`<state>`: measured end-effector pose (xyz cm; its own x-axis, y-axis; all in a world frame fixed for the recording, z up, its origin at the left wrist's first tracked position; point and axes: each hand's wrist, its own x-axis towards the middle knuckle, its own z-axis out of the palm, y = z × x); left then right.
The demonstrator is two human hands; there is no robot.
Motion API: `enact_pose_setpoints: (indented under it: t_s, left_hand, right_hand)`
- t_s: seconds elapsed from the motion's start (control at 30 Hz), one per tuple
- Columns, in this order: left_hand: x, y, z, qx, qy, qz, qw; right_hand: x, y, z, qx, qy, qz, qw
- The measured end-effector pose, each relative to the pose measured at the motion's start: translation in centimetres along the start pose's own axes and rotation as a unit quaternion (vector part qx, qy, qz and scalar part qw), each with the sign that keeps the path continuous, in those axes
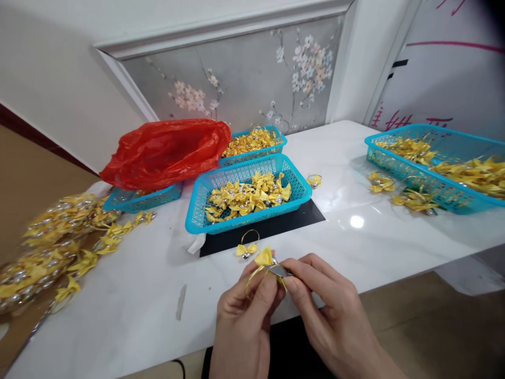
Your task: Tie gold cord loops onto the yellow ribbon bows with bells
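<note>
We record the white counter [158, 295] as the largest item, carrying all the goods. At its far right stands a long blue basket [453, 139] of yellow bows, with a few loose bows just beside its near wall. At the far left edge lies a heap of bows with silver bells [51, 242], spilling off the counter's corner. A red plastic bag [165, 150] rests on a smaller blue basket [142, 200]; behind it a further basket of bows [252, 142] stands against the wall. The centre basket [244, 192], also holding bows, sits on a black mat [272, 226].

Red writing shows on the white panel [445, 68] at upper right; we cannot read it. We see no brand or label elsewhere.

Both hands meet at the near edge of the counter, palms turned inward, wrists low. The left hand [244, 321] has its grip closed on a gold wire ring with a yellow bow [263, 259], thumb and forefinger pinching it. The right hand [331, 310] pinches a small silver piece [281, 271] against that ring, its grip narrow and fingers bunched. A finished ring with bow [248, 246] lies on the counter just beyond the hands.
</note>
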<state>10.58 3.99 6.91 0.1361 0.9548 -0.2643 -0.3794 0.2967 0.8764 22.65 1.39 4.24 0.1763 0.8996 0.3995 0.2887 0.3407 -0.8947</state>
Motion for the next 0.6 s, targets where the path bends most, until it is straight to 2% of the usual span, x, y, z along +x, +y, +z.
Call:
enact_pose_setpoints:
  t_s: [0.17,0.23,0.33,0.43,0.5,0.6]
  left_hand:
    - [0.6,-0.4,0.1,-0.013,0.010,-0.004,1.000]
    - [1.1,-0.6,0.1,-0.014,0.027,-0.004,1.000]
    - [1.7,-0.5,-0.3,-0.003,0.048,0.011,0.999]
    - [2.0,0.0,-0.8,0.025,0.062,0.037,0.997]
    - [2.0,0.3,-1.2,0.044,0.066,0.055,0.995]
    - [1.7,0.8,-1.6,0.110,0.051,0.112,0.986]
  right_hand:
    - [0.6,0.5,0.1,0.019,0.005,0.017,1.000]
    - [1.0,1.3,-0.4,-0.010,0.018,0.018,1.000]
    - [1.5,3.1,-1.6,-0.179,0.054,-0.005,0.982]
    - [1.8,5.2,-2.9,-0.371,0.058,-0.040,0.926]
    - [1.9,6.4,-3.4,-0.411,0.045,-0.047,0.909]
    - [2.1,7.0,-3.6,-0.401,0.058,-0.043,0.913]
